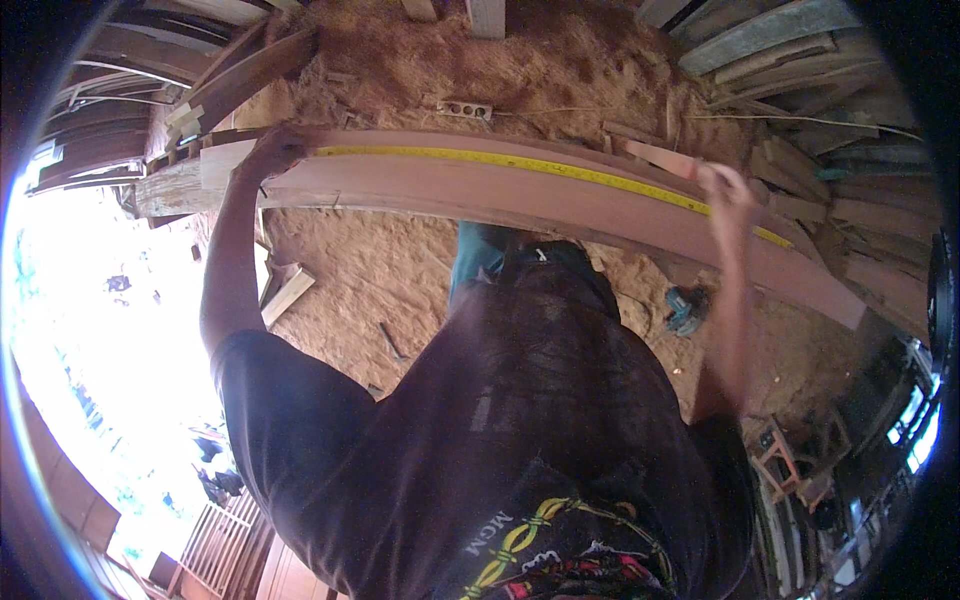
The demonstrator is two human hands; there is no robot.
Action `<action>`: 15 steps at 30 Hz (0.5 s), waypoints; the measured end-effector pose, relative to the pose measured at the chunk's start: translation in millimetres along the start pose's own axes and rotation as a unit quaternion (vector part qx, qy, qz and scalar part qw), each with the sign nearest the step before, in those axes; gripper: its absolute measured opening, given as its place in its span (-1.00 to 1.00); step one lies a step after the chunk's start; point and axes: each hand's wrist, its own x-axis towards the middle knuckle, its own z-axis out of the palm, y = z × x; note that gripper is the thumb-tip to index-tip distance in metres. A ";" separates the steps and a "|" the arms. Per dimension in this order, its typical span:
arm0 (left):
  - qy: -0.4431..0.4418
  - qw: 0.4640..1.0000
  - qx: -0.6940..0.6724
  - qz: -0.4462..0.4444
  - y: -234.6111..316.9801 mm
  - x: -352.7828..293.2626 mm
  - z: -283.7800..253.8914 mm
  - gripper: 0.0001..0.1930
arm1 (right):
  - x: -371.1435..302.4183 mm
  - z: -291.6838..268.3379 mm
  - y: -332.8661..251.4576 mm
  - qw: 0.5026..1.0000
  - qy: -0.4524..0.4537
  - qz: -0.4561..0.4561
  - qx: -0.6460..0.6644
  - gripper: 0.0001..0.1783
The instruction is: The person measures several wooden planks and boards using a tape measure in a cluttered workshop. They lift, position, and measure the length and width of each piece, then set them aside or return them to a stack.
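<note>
A long reddish plank [450,183] lies across in front of me, its right part slanting down toward me. A yellow tape measure [560,167] is drawn out along it, from my left hand to beyond my right forearm. My left hand [280,147] is closed at the tape's left end, by the plank's far edge; its fingers are dark and partly hidden. Over the right part of the plank my right hand [728,187], a little blurred, is closed on a short strip of wood [660,158] that points left. My right forearm passes over the tape.
Sawdust covers the floor, where a teal power tool [686,310] lies to the right. A socket strip [465,110] rests beyond the plank. Timber is stacked at far left [250,85] and far right [770,40]. Wood offcuts [288,295] lie at left.
</note>
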 end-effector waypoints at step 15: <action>0.039 0.998 -0.006 0.044 5.1 9.0 25.9 -0.68 | 3.9 233.2 -202.4 0.978 -0.169 -0.084 -0.089 -0.74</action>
